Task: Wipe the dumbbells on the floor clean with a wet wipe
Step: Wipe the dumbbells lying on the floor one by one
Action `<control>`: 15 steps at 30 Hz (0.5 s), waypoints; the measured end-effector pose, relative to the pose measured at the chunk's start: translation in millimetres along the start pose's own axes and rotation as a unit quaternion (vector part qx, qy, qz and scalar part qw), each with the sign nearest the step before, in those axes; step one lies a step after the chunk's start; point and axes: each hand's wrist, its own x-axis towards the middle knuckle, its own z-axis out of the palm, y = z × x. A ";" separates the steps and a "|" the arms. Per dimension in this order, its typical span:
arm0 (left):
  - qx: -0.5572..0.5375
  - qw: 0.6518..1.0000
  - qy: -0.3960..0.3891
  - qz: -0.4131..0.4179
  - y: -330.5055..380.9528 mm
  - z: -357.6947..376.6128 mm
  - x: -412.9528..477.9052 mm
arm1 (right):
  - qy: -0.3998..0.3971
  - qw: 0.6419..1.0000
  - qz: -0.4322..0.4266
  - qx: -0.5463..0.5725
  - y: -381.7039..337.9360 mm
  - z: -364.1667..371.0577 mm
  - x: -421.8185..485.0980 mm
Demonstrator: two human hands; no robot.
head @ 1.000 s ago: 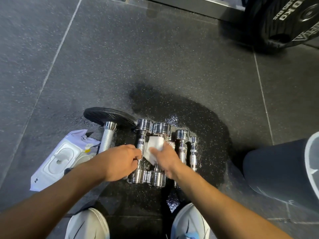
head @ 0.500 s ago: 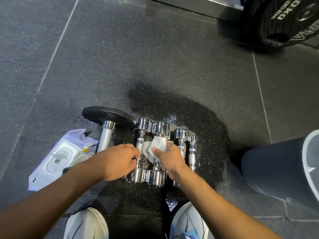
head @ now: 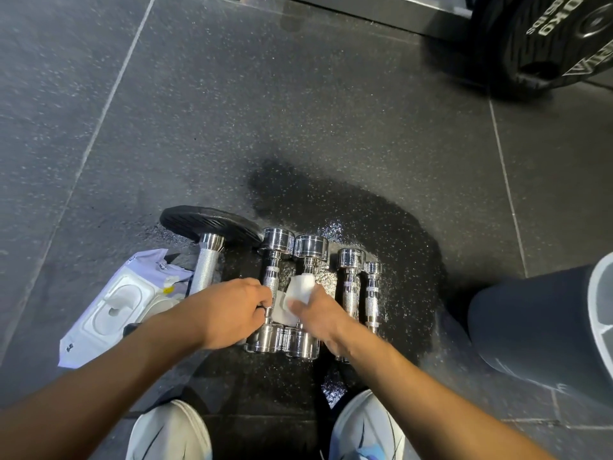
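The dumbbells (head: 292,293) you are cleaning lie side by side in a row on the rubber floor (head: 298,111), just ahead of your shoes (head: 169,433), inside a dark wet patch (head: 365,220). They are polished chrome with round, mirror-smooth ends and cross-hatched bars, so expect them to be heavy, stiff and inclined to roll, and slick on the ends where damp; take hold at the rough bar, not the ends. Your right hand (head: 318,313) has its fingers curled round the wet wipe (head: 295,297), pressing it on the bar of the second small dumbbell; the wipe is thin, soft, white and limp, and it will probably snag on the cross-hatching rather than slide. Your left hand (head: 229,313) curls round the lower bar of the neighbouring dumbbell, steadying it, I judge. The two narrower dumbbells lie just beside, to the right. Left of the row a larger bar (head: 207,267) carries a black ribbed disc (head: 205,222). The wipe packet (head: 116,307), soft plastic with a moulded flip lid, lies at the far left. A dark bin (head: 537,327) stands near the right edge, and a big black weight plate (head: 544,38) sits at the top right corner.
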 end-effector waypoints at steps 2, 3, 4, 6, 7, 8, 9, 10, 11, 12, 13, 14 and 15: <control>-0.001 1.000 0.000 0.000 0.4 -0.2 -0.1 | 0.049 0.988 -0.011 -0.149 -0.9 3.9 -9.9; -0.002 1.000 0.003 0.000 0.0 -0.4 -0.2 | 0.082 0.975 -0.039 -0.202 1.1 7.4 -13.8; -0.002 1.000 0.005 0.000 -0.8 -0.1 0.0 | 0.112 0.963 -0.071 -0.235 3.9 10.3 -17.7; -0.005 1.000 0.005 -0.001 -1.8 0.6 0.1 | 0.141 0.955 -0.105 -0.240 9.5 9.9 -24.8; -0.007 1.000 0.004 -0.001 -2.0 0.7 -0.1 | 0.136 0.960 -0.108 -0.221 12.1 7.1 -28.0; -0.008 1.000 0.003 -0.001 -2.1 0.6 -0.2 | 0.132 0.966 -0.112 -0.192 14.4 4.4 -30.7; -0.010 1.000 0.002 0.000 -2.0 0.4 -0.6 | 0.138 0.972 -0.120 -0.150 17.2 2.7 -31.8; -0.012 1.000 0.003 0.000 -1.4 -0.1 -0.8 | 0.154 0.975 -0.129 -0.092 19.2 0.8 -33.7; -0.012 1.000 0.004 0.001 -0.8 -0.5 -1.0 | 0.171 0.976 -0.134 -0.024 19.7 -0.7 -34.4; -0.012 1.000 0.005 0.001 -0.2 -0.7 -1.0 | 0.180 0.973 -0.137 0.047 19.3 -1.5 -34.3; -0.011 1.000 0.005 0.001 -0.3 -0.7 -1.4 | 0.177 0.967 -0.137 0.125 18.8 -1.2 -31.8; -0.010 1.000 0.005 0.001 0.1 -0.8 -1.2 | 0.167 0.955 -0.130 0.206 17.0 -1.7 -28.1; -0.009 1.000 0.005 0.001 0.3 -0.9 -1.2 | 0.154 0.937 -0.116 0.292 15.1 -3.0 -21.7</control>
